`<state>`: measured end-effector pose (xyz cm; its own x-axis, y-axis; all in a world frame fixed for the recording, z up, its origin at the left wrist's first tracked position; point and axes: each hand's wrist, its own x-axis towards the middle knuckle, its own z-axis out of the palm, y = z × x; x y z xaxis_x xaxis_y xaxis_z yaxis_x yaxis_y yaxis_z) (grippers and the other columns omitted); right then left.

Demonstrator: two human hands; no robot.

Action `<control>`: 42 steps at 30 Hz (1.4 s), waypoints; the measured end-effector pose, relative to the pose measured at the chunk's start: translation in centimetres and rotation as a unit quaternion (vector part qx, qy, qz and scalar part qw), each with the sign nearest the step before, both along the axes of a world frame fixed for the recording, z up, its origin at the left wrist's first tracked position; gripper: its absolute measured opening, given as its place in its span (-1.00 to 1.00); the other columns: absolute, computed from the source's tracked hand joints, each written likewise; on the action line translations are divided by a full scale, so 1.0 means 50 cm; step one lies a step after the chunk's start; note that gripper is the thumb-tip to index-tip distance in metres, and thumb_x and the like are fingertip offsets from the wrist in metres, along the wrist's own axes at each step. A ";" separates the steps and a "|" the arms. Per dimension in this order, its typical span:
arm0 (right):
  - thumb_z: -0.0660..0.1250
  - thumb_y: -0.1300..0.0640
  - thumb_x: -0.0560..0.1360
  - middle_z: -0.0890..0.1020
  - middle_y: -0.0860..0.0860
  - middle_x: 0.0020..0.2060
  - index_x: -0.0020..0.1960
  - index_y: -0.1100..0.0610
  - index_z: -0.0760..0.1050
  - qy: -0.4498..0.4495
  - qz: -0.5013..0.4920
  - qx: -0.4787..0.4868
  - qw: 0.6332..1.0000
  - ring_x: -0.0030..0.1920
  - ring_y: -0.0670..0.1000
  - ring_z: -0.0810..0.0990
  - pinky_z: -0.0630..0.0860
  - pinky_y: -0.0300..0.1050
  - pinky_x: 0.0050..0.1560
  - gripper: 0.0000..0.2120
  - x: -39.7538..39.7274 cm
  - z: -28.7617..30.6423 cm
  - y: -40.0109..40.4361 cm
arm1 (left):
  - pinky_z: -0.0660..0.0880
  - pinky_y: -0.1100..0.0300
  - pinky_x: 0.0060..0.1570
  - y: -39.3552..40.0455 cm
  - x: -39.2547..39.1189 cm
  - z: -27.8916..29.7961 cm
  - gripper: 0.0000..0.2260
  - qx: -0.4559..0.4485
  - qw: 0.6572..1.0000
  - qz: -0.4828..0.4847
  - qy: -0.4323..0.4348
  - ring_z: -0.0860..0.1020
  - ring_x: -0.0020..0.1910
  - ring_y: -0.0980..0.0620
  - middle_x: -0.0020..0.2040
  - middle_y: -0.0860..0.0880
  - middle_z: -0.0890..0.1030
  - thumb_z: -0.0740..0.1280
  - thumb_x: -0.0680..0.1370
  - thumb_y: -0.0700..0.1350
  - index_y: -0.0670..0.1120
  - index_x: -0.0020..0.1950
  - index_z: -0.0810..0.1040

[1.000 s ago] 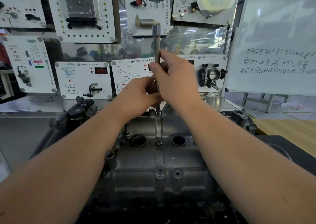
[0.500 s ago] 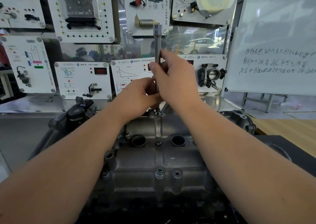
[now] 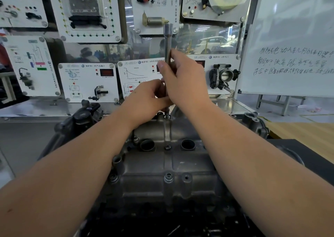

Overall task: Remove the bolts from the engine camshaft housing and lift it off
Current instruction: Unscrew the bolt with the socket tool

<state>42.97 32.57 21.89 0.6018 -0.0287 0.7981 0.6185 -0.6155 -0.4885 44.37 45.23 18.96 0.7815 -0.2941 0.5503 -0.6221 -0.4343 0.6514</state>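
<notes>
The grey metal camshaft housing (image 3: 180, 166) lies in front of me on the engine. A long steel socket extension (image 3: 168, 43) stands upright over a bolt (image 3: 166, 114) at the housing's far edge. My right hand (image 3: 184, 81) grips the bar's middle, thumb on its left side. My left hand (image 3: 150, 97) pinches the bar lower down, just above the bolt. Another bolt (image 3: 168, 176) sits near the housing's front, and one (image 3: 167, 147) sits between the two round plug holes.
White display panels with car parts hang on the wall behind, among them a throttle body (image 3: 224, 75). A whiteboard (image 3: 292, 43) with handwriting stands at the right. A black component (image 3: 85, 117) sits at the engine's left. A wooden surface (image 3: 303, 130) lies to the right.
Both hands stay on the upright bar over the far bolt. The fingers shift very slightly around it; nothing else has moved.
</notes>
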 end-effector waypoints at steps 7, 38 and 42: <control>0.15 0.08 0.68 0.69 0.09 -0.07 0.54 0.04 0.21 0.026 0.028 0.022 0.999 -0.18 0.05 0.69 0.63 0.04 -0.09 -0.55 0.000 -0.004 -0.002 | 0.57 -0.24 0.05 -0.002 -0.004 -0.005 -0.45 -0.007 1.000 0.013 0.012 0.67 -0.13 -0.20 -0.17 -0.12 0.69 0.39 0.26 0.17 -0.23 0.04 0.60; 0.16 0.09 0.69 0.69 -0.03 0.00 0.50 0.08 0.31 0.041 0.061 0.069 0.995 -0.07 -0.08 0.68 0.62 -0.03 0.04 -0.61 -0.013 -0.009 -0.001 | 0.56 -0.23 0.03 0.002 0.001 -0.009 -0.86 0.014 1.000 0.011 -0.010 0.68 -0.10 -0.18 -0.13 -0.15 0.71 0.31 0.65 -0.12 -0.10 -0.04 0.62; 0.28 0.02 0.64 0.68 0.00 0.05 0.49 0.06 0.32 0.019 0.043 0.057 0.997 0.00 0.01 0.66 0.59 0.03 0.09 -0.55 -0.010 -0.014 0.001 | 0.56 -0.27 0.03 0.004 -0.002 -0.004 -0.82 0.022 1.000 0.008 -0.007 0.67 -0.11 -0.24 -0.11 -0.19 0.70 0.34 0.58 -0.08 -0.19 0.03 0.61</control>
<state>42.46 32.61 21.20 0.6350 -0.0655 0.7697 0.6464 -0.5005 -0.5759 44.27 45.44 18.74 0.7786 -0.3056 0.5481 -0.6239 -0.4714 0.6233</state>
